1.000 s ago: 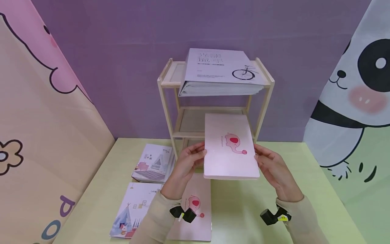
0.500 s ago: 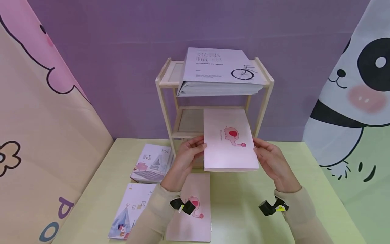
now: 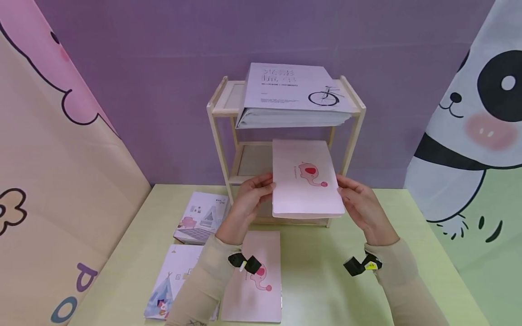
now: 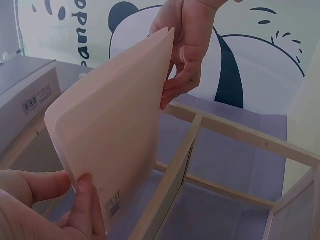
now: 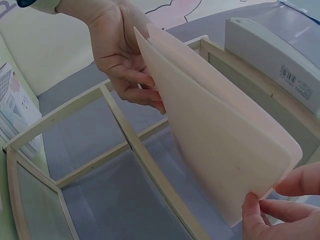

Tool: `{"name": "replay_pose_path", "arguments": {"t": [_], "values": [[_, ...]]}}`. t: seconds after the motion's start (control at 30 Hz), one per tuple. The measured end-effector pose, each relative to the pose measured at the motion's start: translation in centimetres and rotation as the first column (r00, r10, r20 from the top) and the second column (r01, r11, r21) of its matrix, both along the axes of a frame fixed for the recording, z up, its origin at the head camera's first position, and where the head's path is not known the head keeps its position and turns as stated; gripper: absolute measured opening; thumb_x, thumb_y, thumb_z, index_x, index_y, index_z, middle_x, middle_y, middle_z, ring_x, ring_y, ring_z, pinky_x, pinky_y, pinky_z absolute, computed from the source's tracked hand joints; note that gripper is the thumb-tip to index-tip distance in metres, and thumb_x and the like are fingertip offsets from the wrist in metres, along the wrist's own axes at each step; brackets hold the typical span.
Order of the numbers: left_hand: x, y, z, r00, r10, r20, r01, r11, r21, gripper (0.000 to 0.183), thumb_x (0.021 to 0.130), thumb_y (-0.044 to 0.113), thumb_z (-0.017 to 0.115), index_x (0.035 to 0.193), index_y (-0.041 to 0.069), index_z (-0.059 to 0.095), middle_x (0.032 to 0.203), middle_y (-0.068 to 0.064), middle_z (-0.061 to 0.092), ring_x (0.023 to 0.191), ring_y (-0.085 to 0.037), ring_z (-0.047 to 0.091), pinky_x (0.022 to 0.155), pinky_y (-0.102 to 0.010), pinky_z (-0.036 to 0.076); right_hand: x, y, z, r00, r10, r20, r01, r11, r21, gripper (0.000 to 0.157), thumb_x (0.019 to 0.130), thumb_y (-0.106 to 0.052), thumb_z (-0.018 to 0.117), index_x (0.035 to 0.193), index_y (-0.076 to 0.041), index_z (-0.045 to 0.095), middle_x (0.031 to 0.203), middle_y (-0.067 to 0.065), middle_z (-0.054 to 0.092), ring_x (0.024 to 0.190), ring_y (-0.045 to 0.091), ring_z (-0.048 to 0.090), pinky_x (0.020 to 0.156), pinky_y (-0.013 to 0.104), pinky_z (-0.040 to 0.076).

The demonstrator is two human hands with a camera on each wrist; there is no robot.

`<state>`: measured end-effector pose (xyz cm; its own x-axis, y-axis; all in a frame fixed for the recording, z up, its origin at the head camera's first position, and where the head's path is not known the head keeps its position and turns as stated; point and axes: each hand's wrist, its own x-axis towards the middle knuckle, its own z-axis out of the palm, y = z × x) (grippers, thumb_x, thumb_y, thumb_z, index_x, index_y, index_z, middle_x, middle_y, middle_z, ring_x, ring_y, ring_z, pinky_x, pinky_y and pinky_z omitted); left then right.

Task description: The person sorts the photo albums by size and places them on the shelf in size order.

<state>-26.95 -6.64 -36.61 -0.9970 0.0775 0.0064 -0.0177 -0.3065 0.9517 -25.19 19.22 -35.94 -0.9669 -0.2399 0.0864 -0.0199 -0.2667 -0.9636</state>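
Note:
A thin pink notebook (image 3: 302,194) with a red elephant on its cover is held up in front of the wooden shelf rack (image 3: 222,154). My left hand (image 3: 249,199) pinches its left edge between thumb and fingers, and my right hand (image 3: 363,203) pinches the right edge. In the left wrist view the notebook (image 4: 110,115) shows its plain back with a small barcode. The right wrist view has the notebook's (image 5: 215,130) covers slightly parted along one edge. Its far end overlaps the rack's middle shelf in the head view.
A thick white book (image 3: 293,90) with a bicycle picture lies on the rack's top shelf. On the table, a second pink notebook (image 3: 261,253) lies below my hands. Left of it are a house-picture book (image 3: 201,215) and a tent-picture book (image 3: 171,280).
Both hands have carried the pink notebook forward, toward the rack's middle shelf. The rack's lower front edge now shows beneath it. The books on the table have stayed put.

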Motion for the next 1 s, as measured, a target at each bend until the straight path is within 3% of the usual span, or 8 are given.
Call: {"name": "replay_pose_path", "arguments": {"t": [0.13,0.6,0.77,1.0], "values": [[-0.5,-0.2,0.1,1.000,-0.004,0.011,0.005,1.000,-0.018,0.040,0.088,-0.010,0.053,0.126,-0.018,0.045,0.092,-0.002,0.054,0.073,-0.005,0.053,0.063,-0.013,0.047,-0.4,-0.2,0.1,1.000,-0.013,-0.002,0.013,1.000,-0.010,0.052,0.096,0.003,0.039,0.143,0.014,0.019,0.116,-0.005,0.055,0.102,0.006,0.057,0.084,0.019,0.049],[-2.2,-0.8,1.1,0.997,-0.066,0.025,0.066,0.998,-0.009,0.044,0.088,-0.015,0.047,0.131,-0.016,0.041,0.091,-0.001,0.053,0.074,-0.005,0.056,0.066,-0.014,0.047,-2.1,-1.1,0.4,0.997,-0.074,0.000,0.074,0.997,-0.029,0.049,0.096,0.004,0.035,0.142,0.016,0.020,0.120,0.004,0.048,0.095,0.007,0.058,0.081,0.019,0.050],[-2.9,-0.8,1.4,0.997,-0.057,0.044,0.057,0.998,-0.008,0.044,0.088,-0.015,0.045,0.132,-0.016,0.040,0.092,-0.002,0.052,0.072,-0.004,0.056,0.063,-0.013,0.047,-2.5,-1.3,0.5,0.996,-0.088,0.005,0.088,0.993,-0.082,0.049,0.095,0.008,0.034,0.141,0.016,0.020,0.121,0.007,0.047,0.094,0.007,0.058,0.080,0.017,0.049],[-4.0,-1.0,1.3,0.995,-0.075,0.064,0.077,0.997,-0.028,0.044,0.090,-0.014,0.043,0.134,-0.016,0.038,0.095,-0.004,0.050,0.073,-0.003,0.057,0.062,-0.011,0.047,-3.0,-1.8,0.3,0.992,-0.126,0.017,0.126,0.972,-0.196,0.049,0.093,0.011,0.034,0.140,0.019,0.019,0.101,-0.002,0.062,0.085,0.007,0.060,0.072,0.016,0.050]]}}
